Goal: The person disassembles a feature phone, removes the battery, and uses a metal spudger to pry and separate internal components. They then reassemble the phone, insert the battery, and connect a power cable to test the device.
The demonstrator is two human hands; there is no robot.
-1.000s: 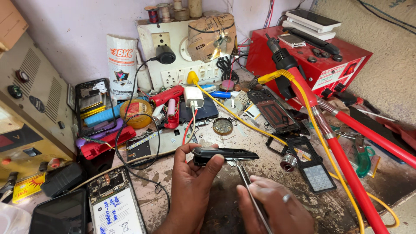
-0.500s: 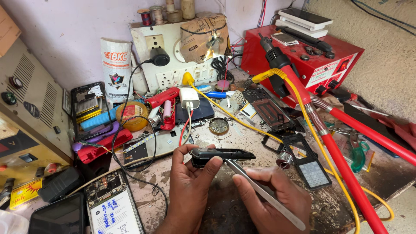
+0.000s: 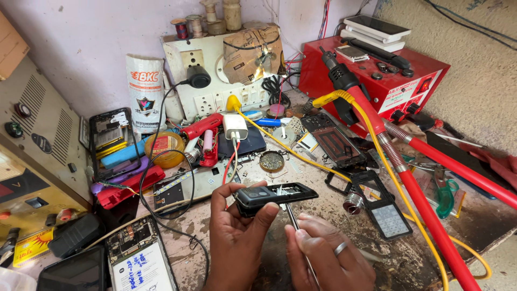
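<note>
My left hand (image 3: pixel 237 237) holds a small black phone body (image 3: pixel 274 195) on its edge above the workbench, thumb on the near end. My right hand (image 3: pixel 328 253), with a ring on one finger, pinches a thin metal pair of tweezers (image 3: pixel 293 218) whose tip reaches up into the underside of the phone. The far end of the phone sticks out to the right of my fingers.
A red repair station (image 3: pixel 398 81) with a hot-air handle (image 3: pixel 344 81) and red hoses (image 3: pixel 431 221) fills the right. A keypad frame (image 3: pixel 385 215), solder coil (image 3: pixel 353 202), opened phones (image 3: pixel 137 253), a white socket board (image 3: pixel 226 75) and yellow power supply (image 3: pixel 32 156) crowd the bench.
Both hands and the phone stayed near the front centre. The tweezers swung from slanting down to the right to standing more upright under the phone.
</note>
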